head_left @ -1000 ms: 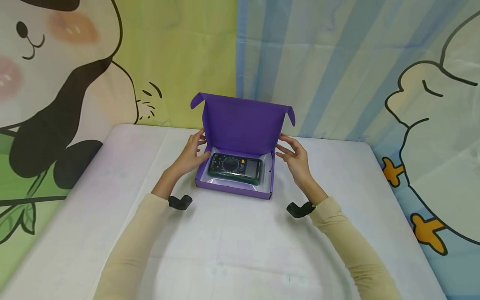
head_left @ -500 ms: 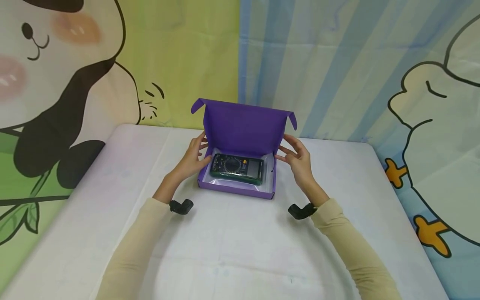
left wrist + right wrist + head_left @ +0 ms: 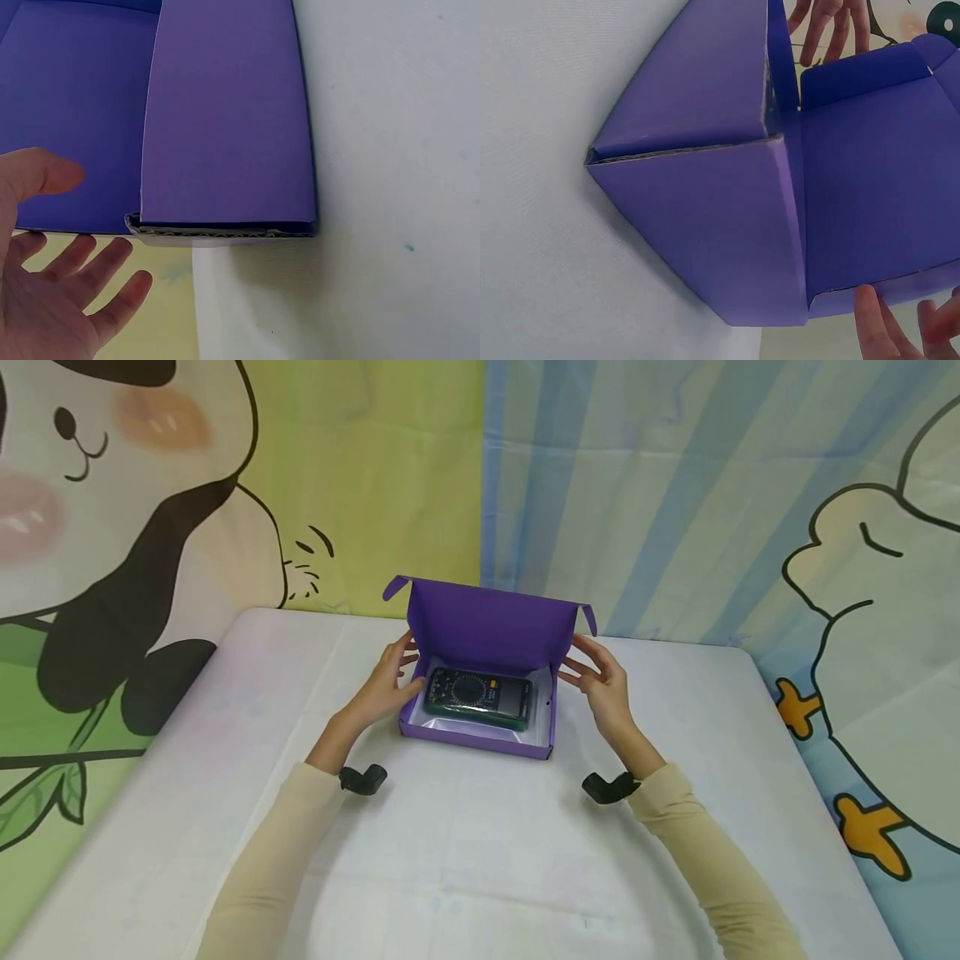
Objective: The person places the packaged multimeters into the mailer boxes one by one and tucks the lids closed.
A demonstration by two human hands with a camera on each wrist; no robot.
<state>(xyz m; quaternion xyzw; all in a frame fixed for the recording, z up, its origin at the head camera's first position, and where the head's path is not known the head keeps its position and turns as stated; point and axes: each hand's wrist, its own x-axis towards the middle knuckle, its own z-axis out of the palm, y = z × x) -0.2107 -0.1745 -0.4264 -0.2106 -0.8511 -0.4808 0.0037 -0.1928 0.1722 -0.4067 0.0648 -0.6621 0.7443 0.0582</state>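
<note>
In the head view a purple cardboard box lies on the table with its lid raised and leaning back. Inside, a digital multimeter with a dial rests in clear plastic wrapping. My left hand is at the box's left side, its fingers behind the lid's edge and its thumb over the inner side. On the opposite side is my right hand, spread fingers at the lid's side edge. In the right wrist view one fingertip touches the lid's side flap.
White cloth covers the table. Behind it hangs a printed curtain with cartoon animals, close to the lid. Black wrist cameras are strapped to both wrists.
The lid's top edge has come down and forward, with both hands following at its sides. The multimeter stays in place in the box; the head view has shifted slightly.
</note>
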